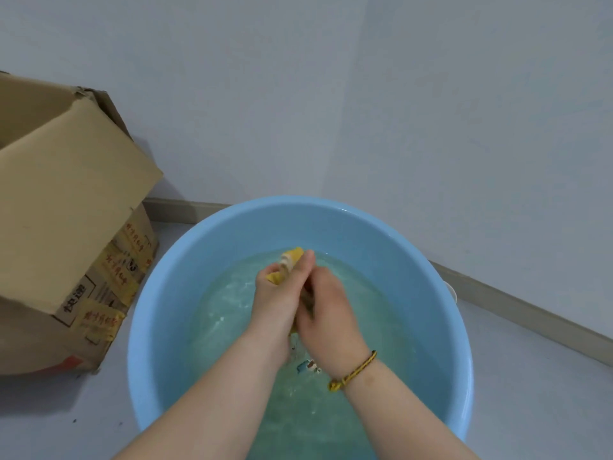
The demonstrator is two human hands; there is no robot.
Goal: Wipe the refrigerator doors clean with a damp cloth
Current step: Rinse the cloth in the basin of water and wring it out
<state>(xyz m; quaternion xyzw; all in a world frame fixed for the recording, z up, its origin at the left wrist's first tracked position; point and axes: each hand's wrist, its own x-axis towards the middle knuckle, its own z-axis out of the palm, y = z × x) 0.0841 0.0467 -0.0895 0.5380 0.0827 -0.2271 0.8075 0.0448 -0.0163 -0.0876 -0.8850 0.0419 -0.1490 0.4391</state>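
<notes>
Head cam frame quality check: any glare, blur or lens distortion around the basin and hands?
Head view: soft, even, cool light, no hard shadows; pale glints on the water in the blue basin; left hand and right hand gripping the yellow cloth look slightly soft; wide-angle stretch on the cardboard box at the edge.

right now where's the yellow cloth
In the head view the yellow cloth is gripped between the left hand and right hand, over the water in the blue basin, with the cardboard box to its left.
</notes>
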